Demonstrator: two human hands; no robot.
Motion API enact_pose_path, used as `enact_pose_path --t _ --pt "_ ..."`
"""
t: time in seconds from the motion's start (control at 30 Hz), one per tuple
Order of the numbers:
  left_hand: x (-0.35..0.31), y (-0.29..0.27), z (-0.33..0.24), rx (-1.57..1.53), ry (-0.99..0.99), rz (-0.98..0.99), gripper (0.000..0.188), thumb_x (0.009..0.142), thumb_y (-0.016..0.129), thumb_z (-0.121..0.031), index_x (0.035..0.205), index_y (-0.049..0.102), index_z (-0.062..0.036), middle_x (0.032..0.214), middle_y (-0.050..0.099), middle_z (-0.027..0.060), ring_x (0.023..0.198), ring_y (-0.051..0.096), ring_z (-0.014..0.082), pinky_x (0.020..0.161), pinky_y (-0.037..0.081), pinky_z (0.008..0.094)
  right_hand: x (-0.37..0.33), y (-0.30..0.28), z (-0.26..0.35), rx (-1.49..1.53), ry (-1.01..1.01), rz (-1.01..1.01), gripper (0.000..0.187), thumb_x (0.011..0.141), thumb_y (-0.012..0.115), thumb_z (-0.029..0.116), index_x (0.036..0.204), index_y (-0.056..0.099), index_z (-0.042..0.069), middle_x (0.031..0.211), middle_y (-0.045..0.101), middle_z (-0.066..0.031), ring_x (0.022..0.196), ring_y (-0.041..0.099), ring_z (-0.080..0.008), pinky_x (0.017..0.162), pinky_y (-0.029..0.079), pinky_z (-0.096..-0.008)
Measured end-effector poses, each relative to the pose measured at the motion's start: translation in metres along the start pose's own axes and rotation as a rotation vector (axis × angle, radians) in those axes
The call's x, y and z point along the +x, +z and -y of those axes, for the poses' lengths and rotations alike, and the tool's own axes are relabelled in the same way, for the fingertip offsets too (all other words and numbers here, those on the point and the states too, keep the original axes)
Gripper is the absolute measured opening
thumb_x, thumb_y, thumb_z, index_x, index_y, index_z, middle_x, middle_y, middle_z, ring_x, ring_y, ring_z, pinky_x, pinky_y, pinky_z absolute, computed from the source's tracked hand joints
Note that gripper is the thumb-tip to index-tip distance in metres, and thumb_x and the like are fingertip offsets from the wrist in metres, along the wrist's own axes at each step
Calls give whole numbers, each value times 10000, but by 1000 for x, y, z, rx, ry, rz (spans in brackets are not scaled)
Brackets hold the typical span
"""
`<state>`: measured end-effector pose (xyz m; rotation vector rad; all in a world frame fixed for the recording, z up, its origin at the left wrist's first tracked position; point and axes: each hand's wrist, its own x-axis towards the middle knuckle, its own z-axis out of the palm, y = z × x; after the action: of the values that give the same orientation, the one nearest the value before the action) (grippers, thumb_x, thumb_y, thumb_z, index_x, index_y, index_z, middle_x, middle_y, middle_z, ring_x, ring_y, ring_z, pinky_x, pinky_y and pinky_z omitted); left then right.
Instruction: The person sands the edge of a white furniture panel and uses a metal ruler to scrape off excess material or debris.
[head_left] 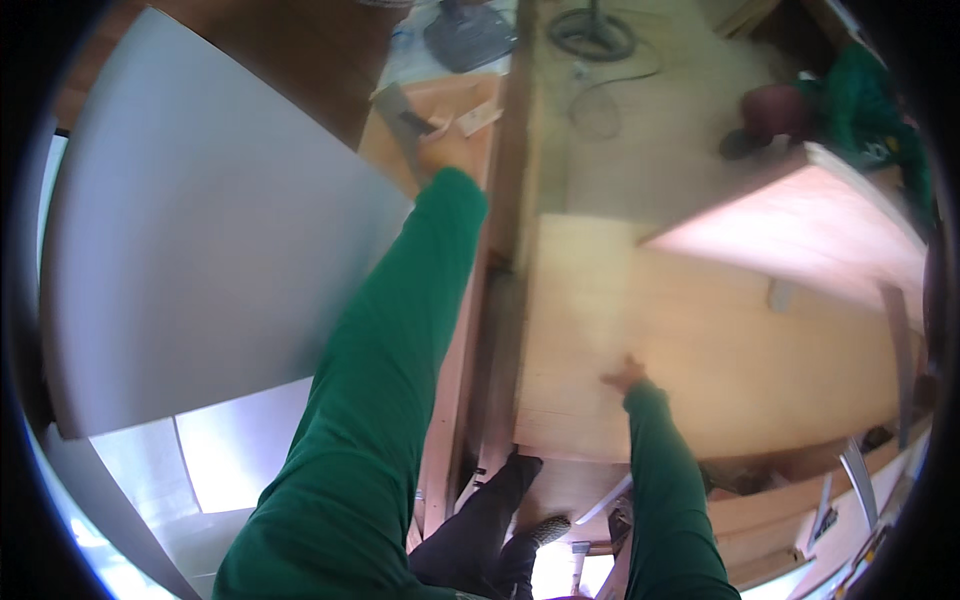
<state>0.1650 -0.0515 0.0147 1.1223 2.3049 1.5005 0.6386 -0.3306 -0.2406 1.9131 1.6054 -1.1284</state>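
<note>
Both of the person's hands were extended, well apart. Left hand: at a dark-grey, flat, straight-edged strip over the tan wooden surface, near a small white piece; fingers blurred, grip could not be told. Right hand: fingers spread apart, over a broad pale-yellow wooden board; contact could not be told.

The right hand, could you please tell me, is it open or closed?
Open: the right hand shows fingers spread over the wood panel.
</note>
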Motion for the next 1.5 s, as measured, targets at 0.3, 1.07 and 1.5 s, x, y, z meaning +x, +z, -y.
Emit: enact_pose_path --t 0.3,1.07,1.5 --pt "-270 -112 7 -928 -655 140 184 1018 509 -112 1155 631 -92 1023 603 20 810 569 146 668 498 294 -261 11 127 1173 -150 -353 209 847 774 120 756 602 45 731 630 -37 688 570 -146 647 480 -315" --pt "-641 -465 -273 -696 101 960 180 1040 494 -114 1122 632 -32 943 606 19 761 545 98 705 508 274 -918 97 -158 1146 56 -402 317 1016 608 222 931 695 -71 883 742 -104 651 664 -139 629 557 -283" --pt "-819 -529 -351 -405 537 2486 201 1033 518 -59 1233 498 -53 1037 564 50 875 565 123 821 518 294 -965 145 -180 2574 -389 -1173 366 1052 543 331 1264 493 37 981 676 -159 962 671 -306 899 555 -454"
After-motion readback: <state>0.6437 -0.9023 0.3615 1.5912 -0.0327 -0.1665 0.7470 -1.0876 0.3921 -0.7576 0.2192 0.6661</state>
